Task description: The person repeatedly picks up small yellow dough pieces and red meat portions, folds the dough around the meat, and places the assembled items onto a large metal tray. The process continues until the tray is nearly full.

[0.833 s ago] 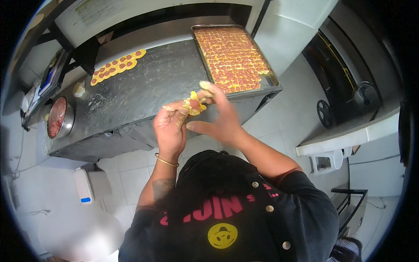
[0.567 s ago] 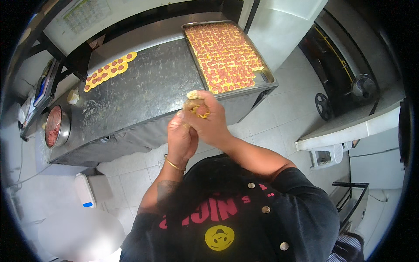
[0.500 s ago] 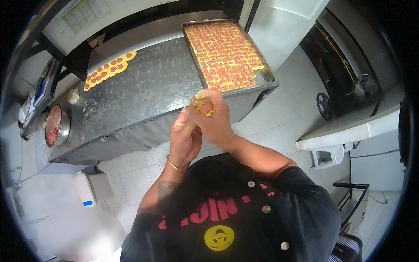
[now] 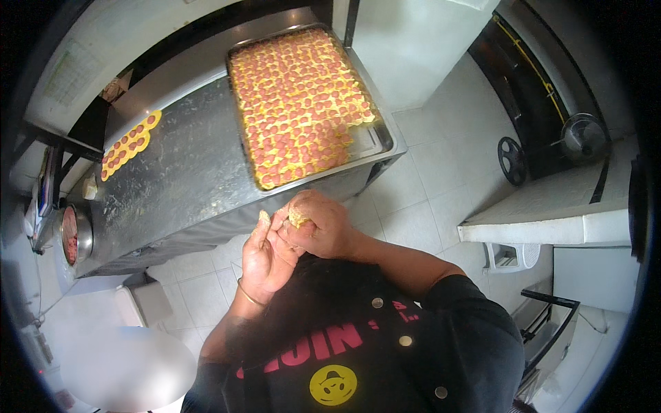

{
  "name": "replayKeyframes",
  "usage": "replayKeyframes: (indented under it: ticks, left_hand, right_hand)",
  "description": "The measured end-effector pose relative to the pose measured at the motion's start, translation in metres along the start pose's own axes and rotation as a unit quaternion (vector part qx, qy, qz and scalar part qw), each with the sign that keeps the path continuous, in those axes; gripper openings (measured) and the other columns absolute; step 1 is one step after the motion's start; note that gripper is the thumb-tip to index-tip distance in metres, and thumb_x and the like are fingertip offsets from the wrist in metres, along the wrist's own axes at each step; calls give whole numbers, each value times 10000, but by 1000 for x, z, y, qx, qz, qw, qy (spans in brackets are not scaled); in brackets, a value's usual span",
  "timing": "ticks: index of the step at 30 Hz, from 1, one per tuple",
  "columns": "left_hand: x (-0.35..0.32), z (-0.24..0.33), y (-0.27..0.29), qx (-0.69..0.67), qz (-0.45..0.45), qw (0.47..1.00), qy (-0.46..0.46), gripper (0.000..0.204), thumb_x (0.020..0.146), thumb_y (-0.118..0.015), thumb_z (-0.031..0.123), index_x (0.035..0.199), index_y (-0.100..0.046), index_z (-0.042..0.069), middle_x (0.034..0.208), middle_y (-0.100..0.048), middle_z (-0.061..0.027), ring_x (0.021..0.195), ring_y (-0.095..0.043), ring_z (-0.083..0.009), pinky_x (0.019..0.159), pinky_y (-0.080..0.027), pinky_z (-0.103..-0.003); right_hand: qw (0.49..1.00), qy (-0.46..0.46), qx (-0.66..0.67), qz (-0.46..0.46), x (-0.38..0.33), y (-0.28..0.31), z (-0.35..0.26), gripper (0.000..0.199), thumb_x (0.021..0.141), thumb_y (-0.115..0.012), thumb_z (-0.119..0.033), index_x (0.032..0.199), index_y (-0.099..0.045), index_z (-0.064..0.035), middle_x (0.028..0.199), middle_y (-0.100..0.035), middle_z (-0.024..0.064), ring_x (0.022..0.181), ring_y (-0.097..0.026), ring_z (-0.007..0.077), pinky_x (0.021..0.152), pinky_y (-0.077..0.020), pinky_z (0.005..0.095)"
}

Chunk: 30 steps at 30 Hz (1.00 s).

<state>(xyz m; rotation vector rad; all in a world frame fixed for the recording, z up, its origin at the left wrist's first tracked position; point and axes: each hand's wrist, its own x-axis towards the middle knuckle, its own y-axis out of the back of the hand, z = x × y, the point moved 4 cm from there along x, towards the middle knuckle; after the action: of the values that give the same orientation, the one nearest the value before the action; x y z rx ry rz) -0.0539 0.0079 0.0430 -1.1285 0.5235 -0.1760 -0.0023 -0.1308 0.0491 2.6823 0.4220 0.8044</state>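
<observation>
One small piece of dough (image 4: pixel 297 217) sits pinched in the right hand (image 4: pixel 318 226), whose grip is closed around it; the left hand (image 4: pixel 267 256) cups beside it, fingers half open. Both hands have dropped nearer the chest than before, below the tray of topped pieces (image 4: pixel 303 103) on the floured surface (image 4: pixel 182 179).

bright, even daylight-ish light | soft glare on the steel table (image 4: pixel 186 172), mostly its far edge | shadows weak, darkest under the table's near edge | heavy fisheye bend, black vignette round the rim | blurred patch bottom left | centre pretty sharp
</observation>
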Motion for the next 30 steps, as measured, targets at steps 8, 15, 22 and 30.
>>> replayKeyframes:
  ticks: [8, 15, 22, 30]
  left_hand:
    - [94, -36, -6, 152, 56, 987, -2, 704, 1112, -377, 552, 1571, -366, 17, 1375, -644, -212, 1271, -637, -300, 1095, -466, -437]
    - [148, -36, -4, 255, 102, 959, -68, 723, 1092, -456, 545, 1618, -320, 68, 1445, -600, -189, 1298, -613, -283, 1104, -470, -424]
    - [116, -17, 34, 243, 217, 937, -130, 648, 1120, -438, 482, 1566, -379, 15, 1331, -673, -171, 1225, -656, -236, 1047, -513, -371]
    - [79, -18, 43, 250, 250, 919, -173, 680, 1104, -456, 513, 1545, -422, -5, 1236, -705, -142, 1161, -668, -230, 1045, -517, -383]
  right_hand:
    - [986, -59, -108, -115, -13, 98, 83, 459, 854, -762, -249, 1243, -650, -32, 1079, -684, 169, 1035, -660, 385, 925, -529, 455]
    - [974, -119, -79, -174, 36, 160, 147, 217, 921, -665, -264, 994, -657, -60, 929, -710, 174, 890, -693, 390, 779, -526, 513]
    - [907, -206, -199, -308, 54, 137, 225, 254, 900, -694, -249, 989, -649, -15, 897, -708, 220, 899, -696, 427, 790, -536, 517]
    - [891, -251, -278, -258, 40, 126, 239, 369, 856, -763, -322, 1000, -677, 6, 954, -732, 242, 966, -701, 441, 862, -547, 522]
